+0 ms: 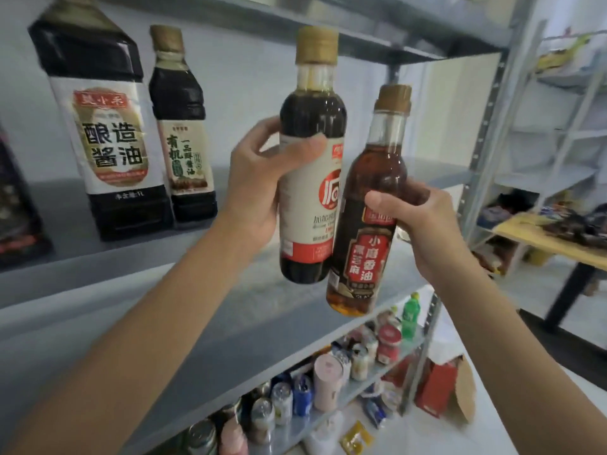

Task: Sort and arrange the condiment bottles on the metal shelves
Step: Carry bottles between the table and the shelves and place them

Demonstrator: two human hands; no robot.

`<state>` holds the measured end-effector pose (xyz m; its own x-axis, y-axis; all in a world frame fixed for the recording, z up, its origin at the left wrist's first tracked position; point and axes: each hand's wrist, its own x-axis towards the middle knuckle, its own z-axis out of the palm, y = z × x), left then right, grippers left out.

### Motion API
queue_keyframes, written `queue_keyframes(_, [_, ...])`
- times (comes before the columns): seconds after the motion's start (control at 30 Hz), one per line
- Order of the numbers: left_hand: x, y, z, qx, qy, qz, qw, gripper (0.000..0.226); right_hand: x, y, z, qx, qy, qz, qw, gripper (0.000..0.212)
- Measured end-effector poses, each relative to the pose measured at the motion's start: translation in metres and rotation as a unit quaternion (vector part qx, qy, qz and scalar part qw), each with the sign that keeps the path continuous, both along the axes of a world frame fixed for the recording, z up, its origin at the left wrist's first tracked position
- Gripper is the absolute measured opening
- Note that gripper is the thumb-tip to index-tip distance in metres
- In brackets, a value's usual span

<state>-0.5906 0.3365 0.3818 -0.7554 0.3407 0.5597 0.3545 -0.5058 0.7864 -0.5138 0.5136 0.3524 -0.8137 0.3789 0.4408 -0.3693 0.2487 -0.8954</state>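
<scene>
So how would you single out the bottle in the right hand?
In front of the grey metal shelf, two gold-capped bottles are held up side by side. The right hand grips the amber oil bottle, lower and tilted; its dark label with a red panel sets it apart from the white-label bottle.

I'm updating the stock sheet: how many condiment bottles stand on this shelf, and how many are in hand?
Standing on the shelf: 2 (large soy sauce bottle, smaller soy sauce bottle)
Held: 2 (white-label bottle in left hand, red-label bottle in right hand)
Total: 4
The dark item cut off at the left edge is not counted; unclear what it is.
</scene>
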Motion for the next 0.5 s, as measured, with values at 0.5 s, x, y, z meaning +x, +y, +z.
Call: queue_keyframes(0.5, [-0.083, 0.036, 0.032, 0.004, 0.052, 0.345, 0.937, 0.060, -0.180, 0.023, 0.068, 0.017, 0.086, 0.183, 0.979, 0.042])
